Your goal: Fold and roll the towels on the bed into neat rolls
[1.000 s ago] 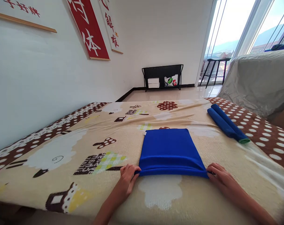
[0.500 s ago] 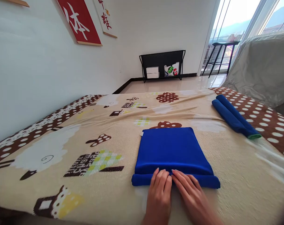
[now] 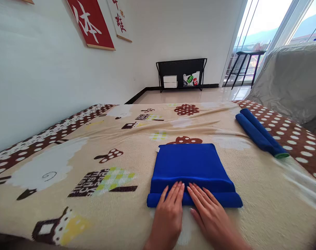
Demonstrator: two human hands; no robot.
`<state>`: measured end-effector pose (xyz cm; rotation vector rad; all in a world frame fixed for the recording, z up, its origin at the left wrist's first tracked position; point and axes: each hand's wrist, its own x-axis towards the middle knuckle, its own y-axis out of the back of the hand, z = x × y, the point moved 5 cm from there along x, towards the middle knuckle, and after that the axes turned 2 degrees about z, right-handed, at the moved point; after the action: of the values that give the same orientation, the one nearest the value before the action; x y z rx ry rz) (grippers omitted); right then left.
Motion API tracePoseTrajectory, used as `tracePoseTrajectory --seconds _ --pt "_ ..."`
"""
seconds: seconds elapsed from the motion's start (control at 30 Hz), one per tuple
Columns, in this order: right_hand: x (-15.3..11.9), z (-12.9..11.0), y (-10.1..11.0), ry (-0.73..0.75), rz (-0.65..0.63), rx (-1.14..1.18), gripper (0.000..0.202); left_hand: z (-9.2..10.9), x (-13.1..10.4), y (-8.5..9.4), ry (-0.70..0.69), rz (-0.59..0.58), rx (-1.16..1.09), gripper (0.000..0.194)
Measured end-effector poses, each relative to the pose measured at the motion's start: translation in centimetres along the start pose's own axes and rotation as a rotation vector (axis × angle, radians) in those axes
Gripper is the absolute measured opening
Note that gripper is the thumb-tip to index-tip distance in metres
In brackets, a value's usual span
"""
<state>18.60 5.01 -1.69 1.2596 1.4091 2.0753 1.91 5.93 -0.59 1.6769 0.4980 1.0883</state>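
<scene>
A blue towel [image 3: 185, 161] lies on the bedspread before me, its near edge rolled up into a thick roll and a small white tag at its far left corner. Across the left half of the roll, my left hand [image 3: 170, 208] rests with fingers stretched out over the cloth. My right hand [image 3: 206, 208] lies beside it in the same way, fingers straight and palm down on the roll. A low ridge of cloth rises just past the fingertips. Neither hand grips the towel.
Two rolled blue cloths [image 3: 260, 133], one with a green end, lie side by side at the right. The patterned bedspread [image 3: 137, 156] has a brown dotted border. Beyond stand a black rack [image 3: 181, 67], a stool [image 3: 248, 60] and a grey-covered piece of furniture [image 3: 296, 80].
My fingers have gone from curled at the roll to stretched flat over it, reaching a little farther forward. The cloth ahead of the roll has bunched into a higher ridge.
</scene>
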Motion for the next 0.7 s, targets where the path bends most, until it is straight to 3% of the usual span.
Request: tracePoseTrajectory --seconds 0.13,0.2,0.27,0.33,0.4,0.47,0.53,0.7 --pt "-3.5 4.2 -0.1 -0.235 0.033 -0.121 0.070 -4.5 -2.2 0.4 0.115 -0.034 0.113 0.055" --pt "-4.3 5.0 0.0 -0.293 0.072 -0.153 0.073 -5.4 -2.7 0.7 0.128 0.005 0.152 0.051" --pt "-3.3 4.0 0.1 -0.287 0.107 -0.168 0.072 -4.5 -1.9 0.7 0.180 0.053 0.178 0.051" --pt "-0.9 1.6 0.0 -0.181 0.110 -0.149 0.063 -2.1 -0.3 0.3 0.185 0.074 0.144 0.052" --pt "1.2 -0.6 -0.4 -0.032 0.075 -0.102 0.053 0.7 1.4 -0.3 0.081 0.034 0.043 0.054" --pt "1.8 -0.9 -0.9 0.019 0.035 -0.071 0.049 1.9 2.2 -0.7 -0.021 -0.036 -0.041 0.053" --pt "0.7 0.8 -1.4 -0.054 0.011 -0.081 0.051 0.8 1.6 -0.9 -0.019 -0.084 -0.046 0.052" --pt "-4.3 7.1 -1.5 -0.203 -0.059 -0.026 0.071 -6.0 -2.1 -0.4 0.128 -0.110 0.016 0.054"
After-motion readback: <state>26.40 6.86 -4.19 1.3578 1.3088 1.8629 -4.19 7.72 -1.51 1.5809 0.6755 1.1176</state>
